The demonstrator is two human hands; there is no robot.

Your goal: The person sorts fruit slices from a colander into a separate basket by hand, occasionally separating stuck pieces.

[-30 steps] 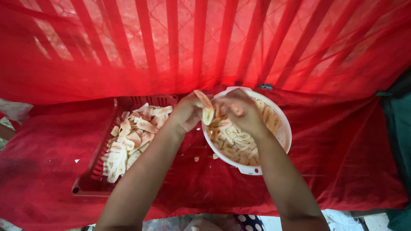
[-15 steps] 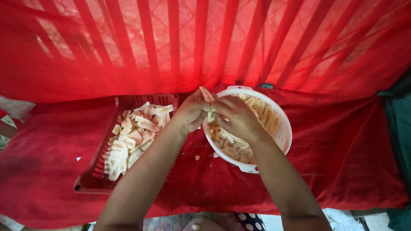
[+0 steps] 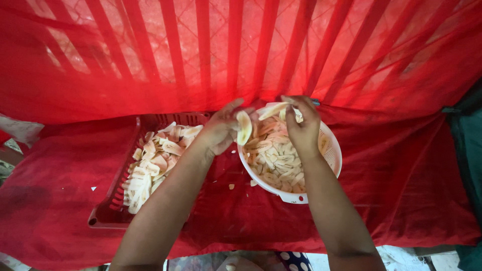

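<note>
Head view: red tray (image 3: 108, 217) of pale slices (image 3: 150, 165) at left on red cloth (image 3: 411, 175). Left hand (image 3: 221, 131) pinches one slice (image 3: 244, 127) beside white colander (image 3: 331, 155). Right hand (image 3: 303, 128), over colander, lifts another slice (image 3: 272, 110) with fingertips.

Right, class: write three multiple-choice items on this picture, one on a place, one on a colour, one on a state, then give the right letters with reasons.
1. Where is the red tray?
A. to the left of the white bowl
B. inside the bowl
C. behind the cloth

2. What colour is the cloth under the bowl?
A. blue
B. red
C. white

3. What are the hands doing?
A. resting flat
B. each holding a slice
C. gripping the bowl's rim

Answers:
1 A, the tray lies left of the bowl.
2 B, red cloth shows all round.
3 B, the left hand holds one pale slice, the right hand another slice.
</note>
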